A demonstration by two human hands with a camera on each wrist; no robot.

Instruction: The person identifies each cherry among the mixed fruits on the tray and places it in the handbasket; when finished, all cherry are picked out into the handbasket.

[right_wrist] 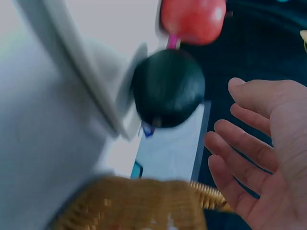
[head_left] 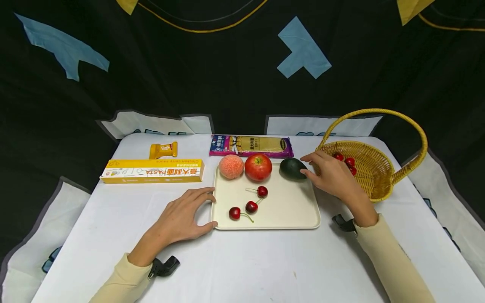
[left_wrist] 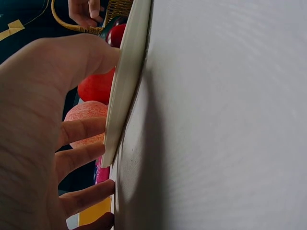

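Note:
My left hand (head_left: pixel 179 218) rests its thumb and fingertips against the left side of a cream tray (head_left: pixel 284 210); the left wrist view shows the fingers (left_wrist: pixel 84 129) fairly straight along the rim. On the tray lie a pink peach (head_left: pixel 231 166), a red apple (head_left: pixel 258 167), a dark green avocado (head_left: pixel 292 169) and cherries (head_left: pixel 235 213). Beside the avocado, at the tray's back right corner, hovers my right hand (head_left: pixel 331 173). Its fingers are loosely bent with nothing between them, and a gap separates them from the avocado (right_wrist: pixel 169 88) in the right wrist view.
A wicker basket (head_left: pixel 379 181) with a tall handle and several cherries (head_left: pixel 349 161) inside stands right of the tray. Behind the tray lies a purple pasta packet (head_left: pixel 251 145). To the left are a yellow pasta box (head_left: pixel 151 171) and a small orange-yellow packet (head_left: pixel 163 150).

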